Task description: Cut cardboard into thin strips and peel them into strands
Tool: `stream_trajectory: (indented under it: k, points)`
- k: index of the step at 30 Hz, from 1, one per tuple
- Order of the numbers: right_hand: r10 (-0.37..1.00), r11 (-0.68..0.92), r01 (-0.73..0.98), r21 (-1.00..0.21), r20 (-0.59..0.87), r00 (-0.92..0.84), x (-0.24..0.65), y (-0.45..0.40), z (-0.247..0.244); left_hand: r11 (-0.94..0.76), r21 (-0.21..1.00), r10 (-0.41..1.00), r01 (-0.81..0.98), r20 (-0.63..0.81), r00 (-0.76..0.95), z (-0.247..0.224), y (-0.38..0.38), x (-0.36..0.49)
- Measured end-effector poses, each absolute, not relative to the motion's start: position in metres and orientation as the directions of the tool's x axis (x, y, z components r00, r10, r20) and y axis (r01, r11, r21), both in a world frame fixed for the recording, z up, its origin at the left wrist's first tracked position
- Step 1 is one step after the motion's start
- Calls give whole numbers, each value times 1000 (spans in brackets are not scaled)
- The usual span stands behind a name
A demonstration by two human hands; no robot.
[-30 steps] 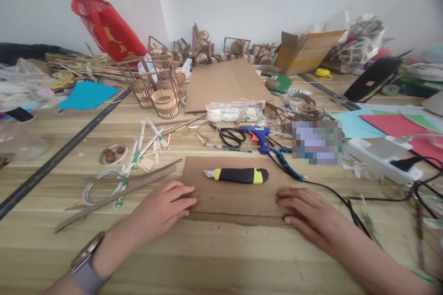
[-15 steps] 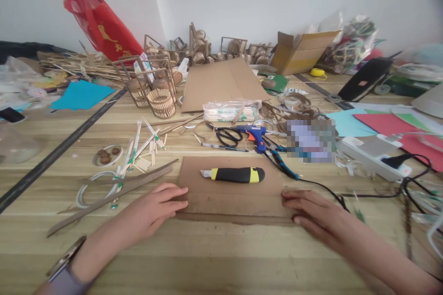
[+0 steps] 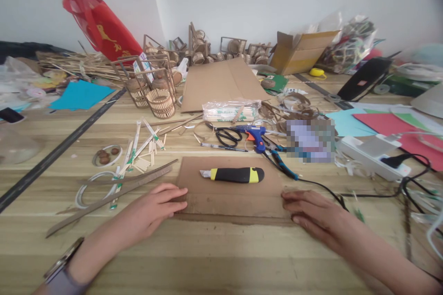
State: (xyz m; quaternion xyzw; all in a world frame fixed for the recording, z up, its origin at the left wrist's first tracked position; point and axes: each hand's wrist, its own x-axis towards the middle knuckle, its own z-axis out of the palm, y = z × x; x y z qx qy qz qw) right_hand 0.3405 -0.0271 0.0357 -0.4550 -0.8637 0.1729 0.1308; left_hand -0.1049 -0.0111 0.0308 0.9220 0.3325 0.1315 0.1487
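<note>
A flat piece of brown cardboard (image 3: 231,200) lies on the wooden table (image 3: 221,262) in front of me. On top of it rests a yellow and black utility knife (image 3: 237,175), its blade end pointing left. My left hand (image 3: 161,207) touches the cardboard's left edge with its fingertips, fingers a little apart. At the right edge, my right hand (image 3: 314,212) rests its fingertips on the cardboard, fingers also slightly spread. Neither hand touches the knife.
Beyond the cardboard lie a blue glue gun (image 3: 255,137), black scissors (image 3: 228,136) and a pen (image 3: 224,148). Curved wooden strips (image 3: 114,196) and small sticks (image 3: 143,159) are at left. A power strip (image 3: 374,159) with cables sits right. Small baskets (image 3: 161,103) stand behind.
</note>
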Motion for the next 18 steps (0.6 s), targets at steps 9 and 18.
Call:
stream_trajectory:
  k: [9, 18]
  points:
    - [830, 541, 751, -378, 92, -551, 335, -29, 42, -739, 348, 649, 577, 133, 749, 32, -11, -104]
    - [823, 551, 761, -343, 73, -563, 332, -29, 46, -750, 356, 634, 558, 142, 760, 26, -11, -107]
